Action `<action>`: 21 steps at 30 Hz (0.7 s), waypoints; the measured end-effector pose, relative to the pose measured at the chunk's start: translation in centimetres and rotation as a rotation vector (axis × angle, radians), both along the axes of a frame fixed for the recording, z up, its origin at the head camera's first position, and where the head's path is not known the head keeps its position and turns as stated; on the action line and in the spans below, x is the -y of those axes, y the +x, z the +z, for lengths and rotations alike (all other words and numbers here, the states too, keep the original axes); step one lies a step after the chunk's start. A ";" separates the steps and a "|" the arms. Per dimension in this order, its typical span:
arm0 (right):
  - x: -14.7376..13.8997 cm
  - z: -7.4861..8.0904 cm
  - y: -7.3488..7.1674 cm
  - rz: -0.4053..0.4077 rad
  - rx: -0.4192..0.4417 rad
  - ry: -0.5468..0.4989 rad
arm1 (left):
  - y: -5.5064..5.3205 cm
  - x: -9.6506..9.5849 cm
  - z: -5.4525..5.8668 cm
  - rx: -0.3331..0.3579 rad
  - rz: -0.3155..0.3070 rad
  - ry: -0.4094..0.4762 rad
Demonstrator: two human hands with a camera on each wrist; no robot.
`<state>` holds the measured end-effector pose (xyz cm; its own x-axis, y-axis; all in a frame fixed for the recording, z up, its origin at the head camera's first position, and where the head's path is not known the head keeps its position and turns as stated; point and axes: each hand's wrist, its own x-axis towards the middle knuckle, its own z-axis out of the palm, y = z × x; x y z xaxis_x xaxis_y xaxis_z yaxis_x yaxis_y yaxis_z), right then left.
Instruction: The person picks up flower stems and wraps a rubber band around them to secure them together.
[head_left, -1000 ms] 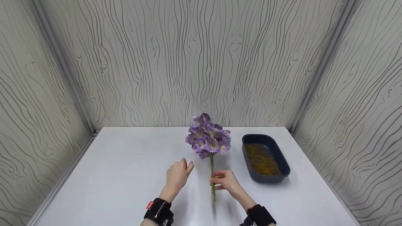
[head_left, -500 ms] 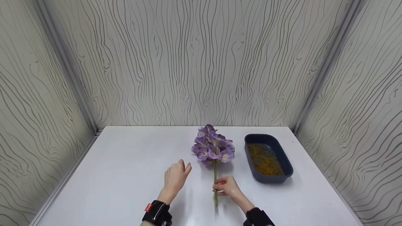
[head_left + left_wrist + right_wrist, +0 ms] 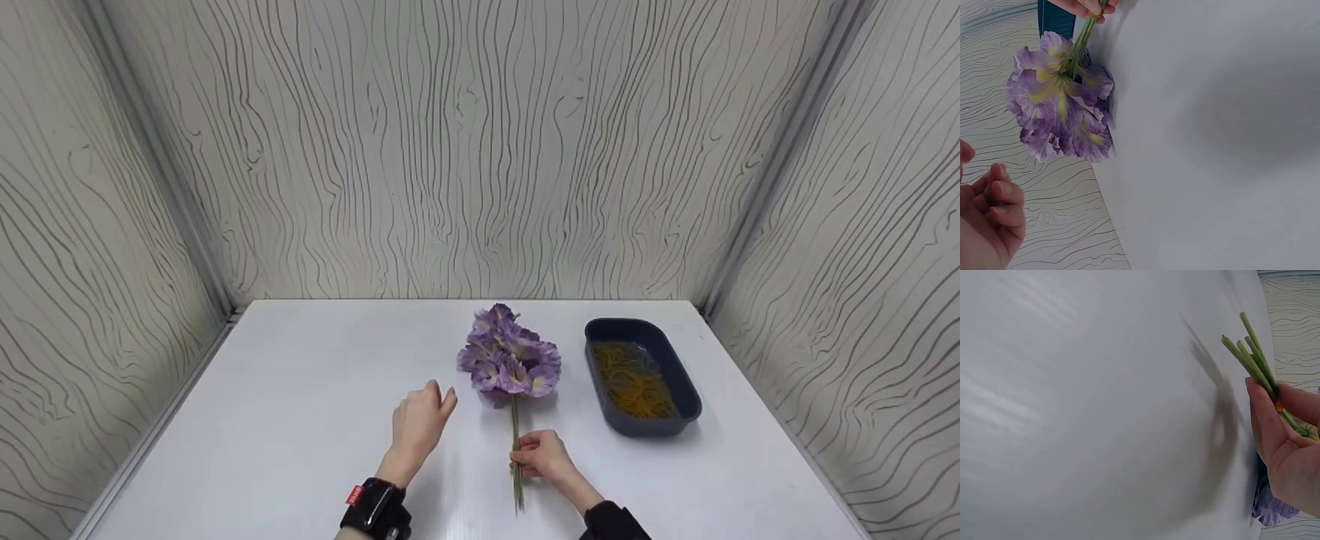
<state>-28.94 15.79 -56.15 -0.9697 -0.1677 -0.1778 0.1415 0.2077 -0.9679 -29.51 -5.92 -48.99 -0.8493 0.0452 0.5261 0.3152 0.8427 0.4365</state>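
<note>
My right hand [image 3: 545,456] pinches the green stems [image 3: 516,416] of a bunch of purple flowers [image 3: 510,360] between thumb and fingers. In the right wrist view the cut stem ends [image 3: 1244,354] stick out past the fingers, and a small orange band [image 3: 1279,406] shows around them at the grip. The blooms [image 3: 1061,107] have ruffled petals with yellow centres. To the left of the bunch, my left hand [image 3: 418,421] hangs with its fingers loosely curled, touching nothing. The left wrist view shows nothing in that hand [image 3: 988,219].
A dark blue rectangular container [image 3: 651,427] stands on the right side of the white table [image 3: 322,390]. Inside lie many thin orange-yellow rubber bands [image 3: 634,386]. Panels with a wood-grain pattern [image 3: 450,150] rise behind and on both sides.
My right hand has lowered the flower bunch toward me, so the blooms sit closer to the table. The left hand has stayed nearly still.
</note>
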 end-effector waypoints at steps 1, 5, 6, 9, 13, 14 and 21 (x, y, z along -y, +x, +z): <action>0.0 -0.1 0.0 -0.001 -0.004 0.005 | 0.0 0.0 -0.1 -0.004 -0.002 0.000; -0.2 -0.5 0.2 -0.009 -0.005 0.024 | 0.1 0.0 -0.3 -0.006 -0.004 0.003; -0.3 -0.6 0.2 -0.012 0.002 0.030 | 0.1 0.0 -0.3 -0.004 -0.005 0.005; -0.4 -0.8 0.2 -0.024 0.016 0.048 | 0.1 0.0 -0.4 -0.002 0.001 0.002; -0.5 -0.9 0.1 -0.038 0.021 0.070 | 0.1 0.0 -0.4 -0.014 0.017 -0.010; -0.5 -0.9 0.1 -0.040 0.021 0.072 | 0.1 0.0 -0.4 -0.019 0.021 -0.012; -1.0 -0.7 0.1 -0.017 -0.027 0.084 | 0.2 0.1 -0.6 -0.045 0.008 -0.027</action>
